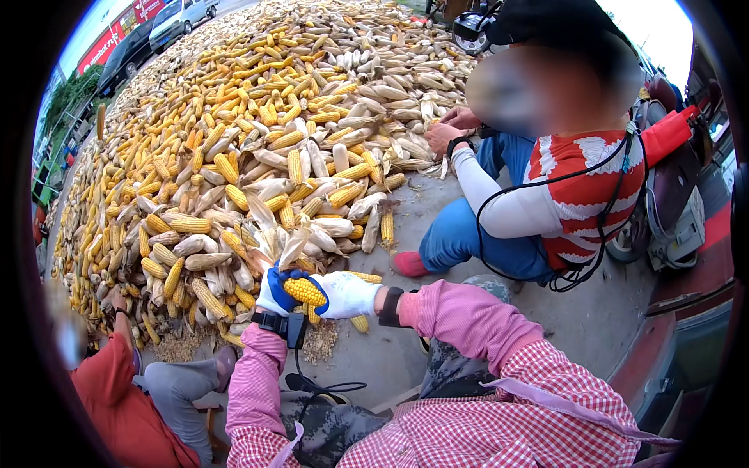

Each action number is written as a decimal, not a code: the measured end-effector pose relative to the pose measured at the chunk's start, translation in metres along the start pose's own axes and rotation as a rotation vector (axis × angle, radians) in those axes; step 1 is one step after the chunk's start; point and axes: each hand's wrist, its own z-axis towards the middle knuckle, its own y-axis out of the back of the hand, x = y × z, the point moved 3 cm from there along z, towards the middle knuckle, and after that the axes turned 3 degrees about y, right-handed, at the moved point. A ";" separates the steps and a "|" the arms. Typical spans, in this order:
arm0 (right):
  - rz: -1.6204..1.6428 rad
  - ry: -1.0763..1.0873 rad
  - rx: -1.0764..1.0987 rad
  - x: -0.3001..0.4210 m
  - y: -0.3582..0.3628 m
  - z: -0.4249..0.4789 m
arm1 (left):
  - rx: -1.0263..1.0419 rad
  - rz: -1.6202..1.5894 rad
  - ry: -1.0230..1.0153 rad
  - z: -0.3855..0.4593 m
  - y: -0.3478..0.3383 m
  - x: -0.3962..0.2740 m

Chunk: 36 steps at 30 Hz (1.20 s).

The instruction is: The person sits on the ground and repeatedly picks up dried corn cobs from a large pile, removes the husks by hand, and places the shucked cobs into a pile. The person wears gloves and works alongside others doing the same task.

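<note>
Both my hands wear white work gloves with blue coated palms and meet at the near edge of a big heap of corn. Between them is a yellow ear of corn (305,292) with its kernels bare. My left hand (281,291) is closed around the ear's husk end, and pale peeled husk leaves (292,248) stick up above it. From the right, my right hand (346,295) grips the ear's other side; its fingertips are partly hidden. Other ears lie just behind and below the gloves.
The heap of husked and unhusked corn (234,146) spreads ahead. A person in a striped top (585,193) crouches at right, hands at the heap; another in red (123,403) sits at lower left. Loose kernels (319,342) lie on the concrete floor (374,357). Vehicles (175,23) stand far off.
</note>
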 end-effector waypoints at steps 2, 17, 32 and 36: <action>0.014 0.022 -0.018 -0.010 -0.004 0.000 | -0.023 -0.073 0.047 -0.002 -0.009 -0.006; 0.284 -0.085 0.077 -0.013 -0.022 0.003 | -0.367 -0.686 0.160 0.014 0.010 0.004; 0.019 -0.008 -0.006 0.006 -0.017 0.016 | -0.195 -0.469 0.071 0.003 0.006 -0.028; -0.012 0.061 -0.033 0.008 -0.010 0.008 | -0.204 -0.299 0.007 -0.006 -0.013 -0.039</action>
